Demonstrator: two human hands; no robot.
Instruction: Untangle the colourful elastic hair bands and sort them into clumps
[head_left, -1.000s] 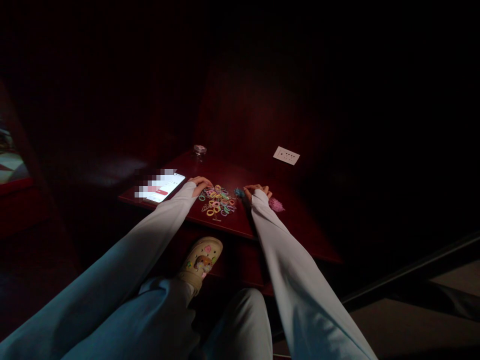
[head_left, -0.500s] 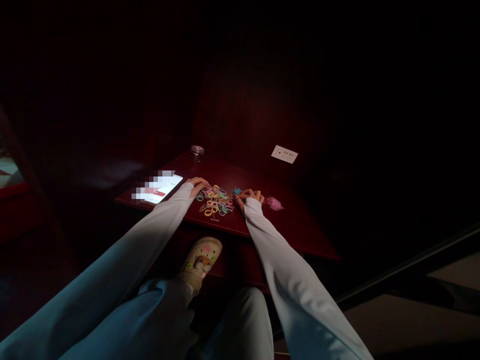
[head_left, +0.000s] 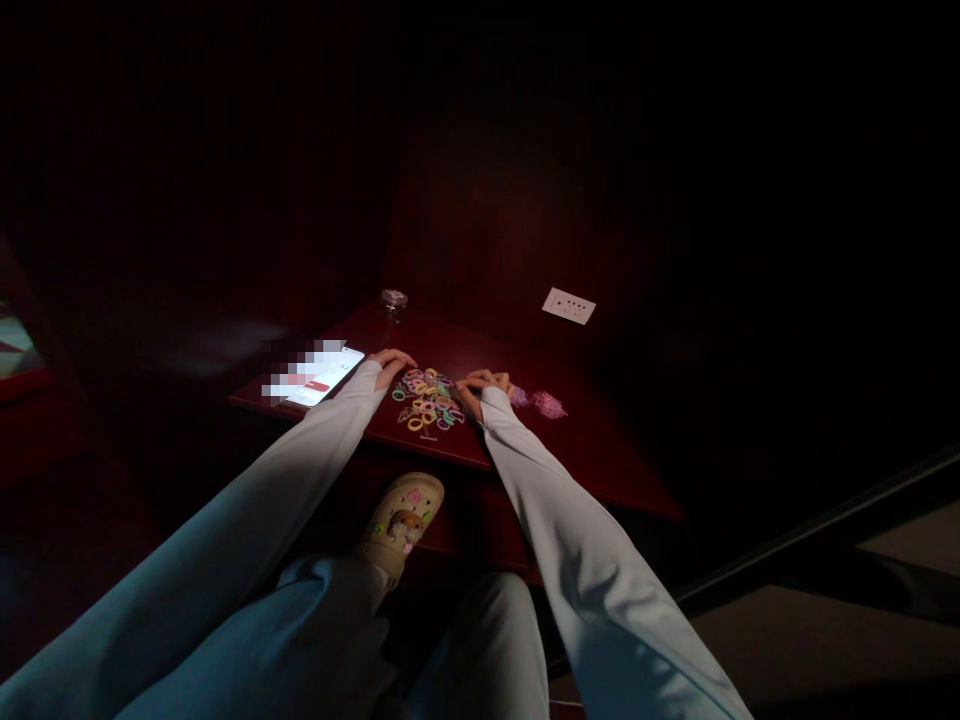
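Note:
A loose pile of small coloured hair ties (head_left: 426, 402), in yellow, green, pink and purple, lies on the dark red tabletop between my hands. My left hand (head_left: 391, 364) rests at the pile's upper left edge, fingers stretched toward it and holding nothing visible. At the right edge, my right hand (head_left: 484, 388) has its fingers bent and drawn together among the ties; whatever is in them is too small to make out. Just right of that hand lies a purple bunch (head_left: 520, 397), partly covered by it. Beyond it is a pink bunch (head_left: 550, 404) of thin strands or bands.
A lit phone (head_left: 322, 378) lies left of my left forearm. At the back of the tabletop (head_left: 600, 465) stands a clear lidded jar (head_left: 394, 300). A white socket plate (head_left: 569, 306) is on the wall. My clog (head_left: 405, 515) is below the front edge.
My right hand has moved left, from beside a blue bunch onto the edge of the pile. The blue bunch is now out of sight, and the purple one shows. My left hand has hardly moved.

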